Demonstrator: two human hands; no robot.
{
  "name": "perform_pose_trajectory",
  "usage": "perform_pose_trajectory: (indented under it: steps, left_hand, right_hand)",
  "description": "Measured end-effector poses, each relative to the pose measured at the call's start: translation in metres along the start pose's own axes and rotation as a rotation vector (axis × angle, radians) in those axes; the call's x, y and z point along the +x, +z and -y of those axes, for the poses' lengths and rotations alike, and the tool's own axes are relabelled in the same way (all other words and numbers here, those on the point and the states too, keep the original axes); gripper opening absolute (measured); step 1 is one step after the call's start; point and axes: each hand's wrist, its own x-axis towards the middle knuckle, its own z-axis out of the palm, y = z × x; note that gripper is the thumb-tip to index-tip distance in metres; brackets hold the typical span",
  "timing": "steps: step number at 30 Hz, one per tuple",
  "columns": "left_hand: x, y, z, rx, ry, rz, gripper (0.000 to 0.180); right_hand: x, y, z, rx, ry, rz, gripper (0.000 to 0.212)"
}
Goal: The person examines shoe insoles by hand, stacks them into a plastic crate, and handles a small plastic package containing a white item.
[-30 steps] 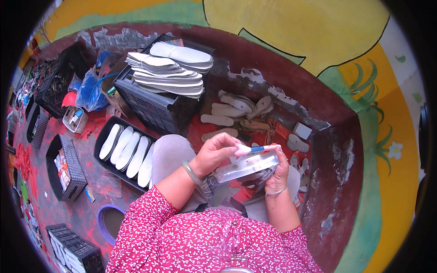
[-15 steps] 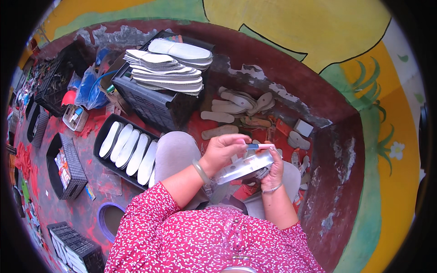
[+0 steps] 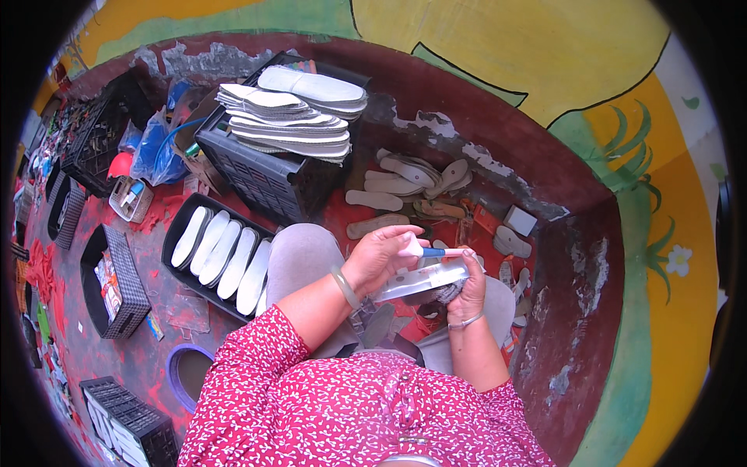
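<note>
Between my hands lies a slim pen-like tool (image 3: 433,251), white at one end and blue along its middle. My left hand (image 3: 380,255) pinches its white end. The far end reaches the thumb of my right hand (image 3: 467,289), which is closed round a shiny silvery band (image 3: 420,282). Under the band is a dark grey piece (image 3: 447,294), mostly hidden by my fingers; I cannot make out its kind. Both hands are above my lap, between my grey-clad knees.
Shoe insoles are stacked on a black crate (image 3: 257,167), and more fill a black tray (image 3: 233,305) at my left. Loose insoles (image 3: 401,175) lie ahead near the maroon wall. A checked basket (image 3: 128,300), a purple-rimmed bucket (image 3: 173,381) and another crate (image 3: 144,428) stand further left.
My left hand has drawn slightly back, so the tool's white end and more of its blue part now show. The silvery band has tilted a little in my right hand.
</note>
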Motion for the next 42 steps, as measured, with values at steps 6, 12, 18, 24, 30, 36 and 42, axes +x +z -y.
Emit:
perform_pose_trajectory:
  steps: [6, 12, 18, 24, 30, 36, 42]
  left_hand:
    - [-0.003, 0.006, 0.0, -0.083, 0.053, 0.041, 0.033]
    - [-0.003, 0.005, -0.01, 0.125, -0.072, -0.025, 0.039]
    - [0.002, -0.007, 0.0, 0.32, -0.007, 0.013, 0.025]
    - [0.001, -0.007, -0.003, 0.215, 0.219, -0.003, 0.025]
    - [-0.006, -0.004, -0.002, 0.506, 0.193, 0.101, 0.028]
    - [-0.001, -0.011, 0.011, 0.524, 0.168, 0.185, 0.046]
    - [0.003, -0.008, 0.012, 0.449, 0.2, 0.095, 0.046]
  right_hand:
    - [0.008, -0.013, -0.002, 0.067, 0.111, 0.015, 0.015]
    - [0.001, -0.004, 0.003, -0.05, -0.097, 0.048, 0.019]
    - [-0.005, 0.005, 0.009, -0.148, -0.199, 0.113, 0.024]
    - [-0.004, 0.005, 0.014, -0.184, -0.155, 0.131, 0.035]
    - [-0.004, -0.002, 0.023, -0.092, -0.047, 0.347, 0.035]
    - [-0.002, -0.002, 0.021, -0.174, -0.165, 0.175, 0.024]
    - [-0.001, -0.002, 0.023, -0.211, -0.216, 0.147, 0.02]
